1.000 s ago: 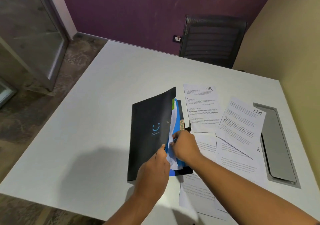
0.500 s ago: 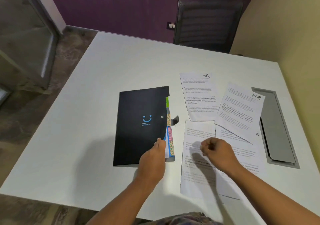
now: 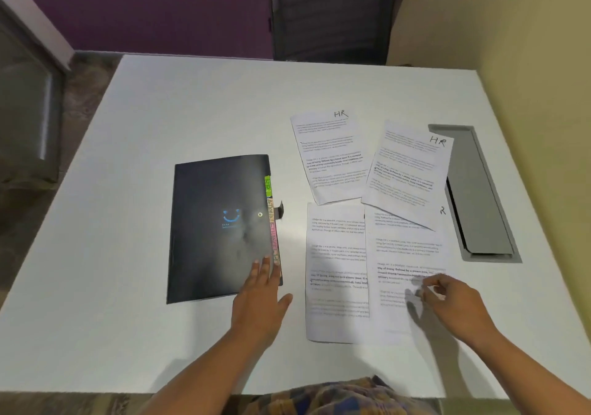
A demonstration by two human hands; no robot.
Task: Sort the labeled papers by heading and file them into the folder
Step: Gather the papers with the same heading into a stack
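Left hand (image 3: 260, 299) flat, fingers spread, on closed black folder (image 3: 220, 226); right hand (image 3: 447, 302) loosely curled, empty, over papers (image 3: 367, 274) on surface (image 3: 179, 107).

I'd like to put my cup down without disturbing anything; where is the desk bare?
The white desk is bare left of the closed black folder, and along the far edge by the dark mesh chair. A narrow strip runs between the folder and the printed white sheets. The right side is crowded: overlapping sheets, the right hand and the grey cable hatch.
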